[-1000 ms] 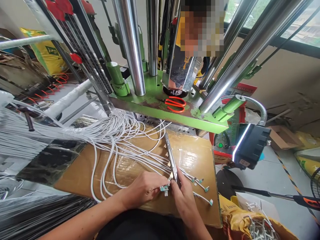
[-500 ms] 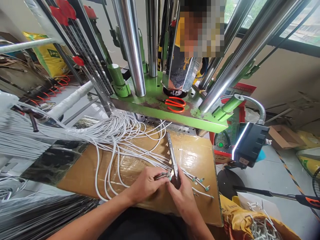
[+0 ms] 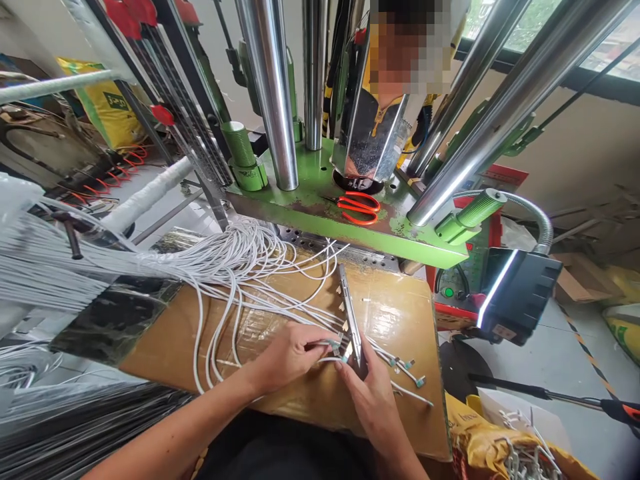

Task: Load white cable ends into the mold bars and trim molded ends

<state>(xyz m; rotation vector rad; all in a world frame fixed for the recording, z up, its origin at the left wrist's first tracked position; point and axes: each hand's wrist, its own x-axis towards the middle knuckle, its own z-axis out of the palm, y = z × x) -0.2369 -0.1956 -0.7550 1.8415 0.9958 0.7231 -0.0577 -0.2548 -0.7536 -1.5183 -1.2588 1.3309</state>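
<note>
My left hand (image 3: 285, 357) pinches the teal-tipped end of a white cable (image 3: 327, 345) and holds it against the near end of a long metal strip (image 3: 349, 319) that lies on the brown cardboard worktop (image 3: 395, 313). My right hand (image 3: 367, 393) grips the near end of that strip. Small gold terminals stick out along the strip's left edge. Many white cables (image 3: 240, 260) fan across the cardboard from the left. Three more teal-tipped cable ends (image 3: 407, 373) lie just right of my right hand.
A green press base (image 3: 320, 207) with chrome columns stands behind the cardboard, with orange scissors (image 3: 360, 205) on it. A person stands behind the press. A black lamp head (image 3: 517, 293) on a gooseneck hangs at the right. Bundles of grey cable lie at the left.
My left hand lifted a teal-tipped cable end from beside the strip and brought it up to the strip's edge. My right hand kept its hold on the strip. The view shifted slightly.
</note>
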